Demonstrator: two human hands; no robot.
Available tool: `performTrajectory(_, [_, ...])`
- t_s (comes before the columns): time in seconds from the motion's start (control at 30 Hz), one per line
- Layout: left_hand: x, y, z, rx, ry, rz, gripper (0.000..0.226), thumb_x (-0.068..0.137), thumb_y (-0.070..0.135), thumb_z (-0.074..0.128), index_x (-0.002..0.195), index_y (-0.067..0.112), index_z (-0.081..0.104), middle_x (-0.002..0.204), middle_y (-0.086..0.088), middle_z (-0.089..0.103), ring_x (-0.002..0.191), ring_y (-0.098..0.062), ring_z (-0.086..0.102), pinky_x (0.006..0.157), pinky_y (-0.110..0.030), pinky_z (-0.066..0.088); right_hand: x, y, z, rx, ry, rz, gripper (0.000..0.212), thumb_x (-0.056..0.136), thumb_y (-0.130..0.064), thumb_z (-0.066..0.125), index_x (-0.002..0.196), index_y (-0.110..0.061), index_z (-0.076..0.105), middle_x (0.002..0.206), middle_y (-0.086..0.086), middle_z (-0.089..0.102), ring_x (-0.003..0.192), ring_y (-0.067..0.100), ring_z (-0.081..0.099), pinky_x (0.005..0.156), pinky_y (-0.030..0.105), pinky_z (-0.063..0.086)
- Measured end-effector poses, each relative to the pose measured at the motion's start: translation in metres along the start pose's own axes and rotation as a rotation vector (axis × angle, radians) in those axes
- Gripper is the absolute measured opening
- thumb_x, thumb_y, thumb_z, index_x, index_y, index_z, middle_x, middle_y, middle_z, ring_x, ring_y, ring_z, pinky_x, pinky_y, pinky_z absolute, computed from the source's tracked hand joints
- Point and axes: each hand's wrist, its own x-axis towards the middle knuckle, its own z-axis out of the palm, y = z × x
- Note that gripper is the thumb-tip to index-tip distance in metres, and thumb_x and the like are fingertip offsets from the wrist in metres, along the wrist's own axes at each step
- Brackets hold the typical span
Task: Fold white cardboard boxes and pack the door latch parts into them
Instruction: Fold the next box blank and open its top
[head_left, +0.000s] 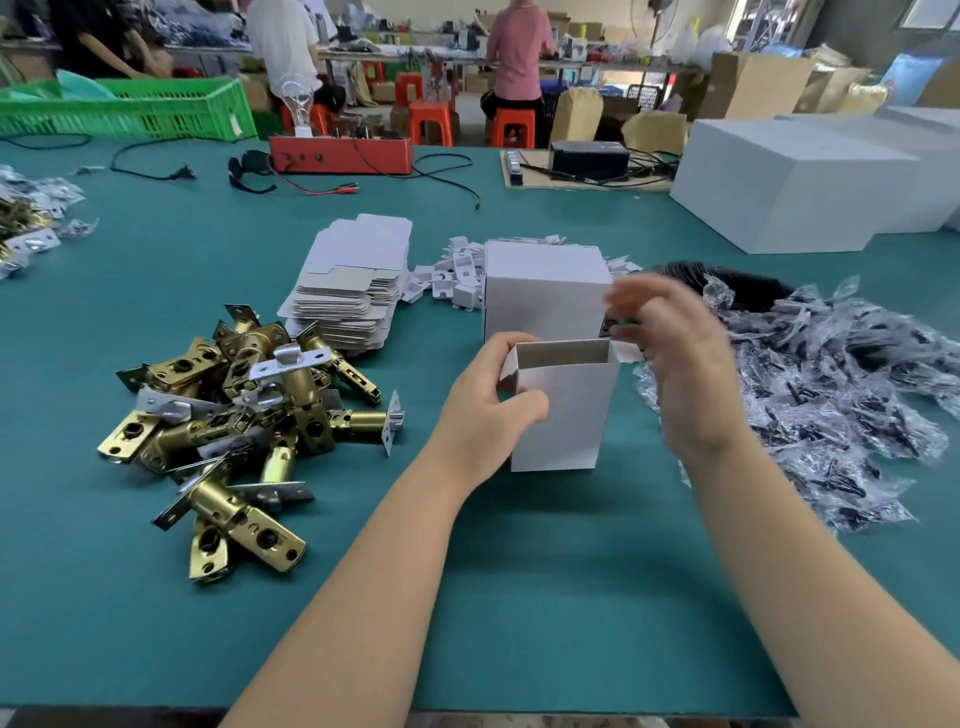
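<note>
Two hands are at work in the centre of the frame, over a teal table (156, 597). The left hand (493, 395) grips the small white box (563, 410) by its left wall, thumb across the front face, fingers curled round the back edge. That box stands upright on the table with its top open and its flaps up. The right hand (675, 358) hovers just right of the open top, blurred; something small and green shows at its fingertips, but whether it pinches it I cannot tell. Directly behind the small box stands a taller white carton (545, 291). To the left of centre lies a heap of brass and silver door latch parts (234, 415), well apart from the box. Above that heap sits a stack of flat box blanks (353, 291), and beside it, toward the carton, a scatter of small white plastic pieces (457, 275). On the right side spreads a pile of clear bags with dark contents (831, 395). In the upper right are large white boxes (789, 182); in the upper left, a green crate (130, 109); top centre, a red box with cables (340, 155)
</note>
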Motion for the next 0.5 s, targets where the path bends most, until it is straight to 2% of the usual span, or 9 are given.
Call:
performTrajectory(0.07, [-0.004,0.004,-0.003,0.035,-0.047,-0.012,0.044,0.065,0.016,0.051,0.104,0.033,0.056,0.089,0.010,0.060,0.082,-0.005,0.054,0.075,-0.023,0.047,-0.017,0.007,0.006,-0.232,-0.185,-0.031,0.027,0.075,-0.039,0.063,0.101,-0.031,0.062,0.098,-0.011,0.064,0.093,0.002,0.058,0.082,0.016,0.042])
performTrajectory(0.13, [-0.009,0.007,-0.008,0.229,-0.061,-0.051,0.047,0.071,0.016,0.051,0.113,0.037,0.053,0.106,0.008,0.059,0.089,-0.004,0.055,0.073,-0.020,0.045,-0.028,0.016,0.008,-0.358,-0.205,-0.075,0.032,0.075,-0.034,0.071,0.105,-0.034,0.059,0.104,-0.018,0.062,0.099,-0.006,0.056,0.085,0.009,0.039])
performTrajectory(0.2, [-0.009,0.007,-0.017,0.743,0.116,-0.137,0.048,0.082,0.018,0.054,0.129,0.026,0.046,0.126,-0.002,0.050,0.108,-0.020,0.053,0.079,-0.031,0.043,-0.030,0.020,0.008,-0.406,-0.175,-0.123,0.038,0.076,-0.028,0.072,0.108,-0.038,0.055,0.109,-0.021,0.060,0.104,-0.010,0.054,0.088,0.005,0.036])
performTrajectory(0.23, [-0.010,0.008,-0.024,0.989,0.241,-0.199,0.048,0.087,0.023,0.056,0.133,0.018,0.043,0.130,-0.006,0.046,0.115,-0.027,0.049,0.078,-0.035,0.040,-0.030,0.020,0.008,-0.420,-0.166,-0.137,0.039,0.076,-0.028,0.071,0.109,-0.041,0.053,0.110,-0.022,0.059,0.105,-0.011,0.053,0.088,0.005,0.035])
performTrajectory(0.27, [-0.011,0.009,-0.031,1.131,0.311,-0.288,0.048,0.090,0.028,0.057,0.132,0.013,0.043,0.131,-0.009,0.045,0.118,-0.030,0.046,0.075,-0.037,0.037,-0.031,0.021,0.009,-0.425,-0.157,-0.138,0.041,0.076,-0.028,0.071,0.109,-0.042,0.052,0.110,-0.022,0.058,0.105,-0.011,0.052,0.089,0.005,0.035])
performTrajectory(0.3, [-0.011,0.010,-0.036,1.199,0.317,-0.390,0.047,0.091,0.032,0.057,0.131,0.010,0.044,0.130,-0.011,0.045,0.120,-0.032,0.045,0.072,-0.037,0.036,-0.031,0.022,0.009,-0.426,-0.145,-0.129,0.041,0.076,-0.029,0.070,0.109,-0.043,0.050,0.110,-0.023,0.057,0.105,-0.011,0.051,0.089,0.005,0.035])
performTrajectory(0.37, [-0.010,0.010,-0.042,1.258,0.228,-0.539,0.038,0.094,0.029,0.055,0.127,0.009,0.051,0.129,-0.013,0.049,0.120,-0.033,0.046,0.072,-0.037,0.036,-0.032,0.024,0.010,-0.439,-0.113,-0.097,0.043,0.076,-0.033,0.070,0.111,-0.042,0.048,0.111,-0.025,0.054,0.104,-0.014,0.049,0.088,0.004,0.034])
performTrajectory(0.43, [-0.008,0.008,-0.042,1.298,0.194,-0.564,0.031,0.093,0.019,0.053,0.123,0.010,0.056,0.127,-0.012,0.053,0.117,-0.032,0.049,0.072,-0.036,0.037,-0.034,0.027,0.011,-0.452,-0.104,-0.073,0.046,0.077,-0.032,0.072,0.113,-0.042,0.046,0.113,-0.028,0.052,0.104,-0.016,0.046,0.085,0.002,0.033])
performTrajectory(0.5, [-0.008,0.010,-0.040,1.276,0.213,-0.516,0.023,0.089,0.010,0.051,0.111,0.013,0.059,0.120,-0.010,0.058,0.103,-0.029,0.054,0.070,-0.034,0.038,-0.035,0.029,0.012,-0.443,-0.093,-0.067,0.049,0.080,-0.025,0.075,0.111,-0.047,0.044,0.113,-0.029,0.051,0.104,-0.016,0.047,0.084,0.003,0.035])
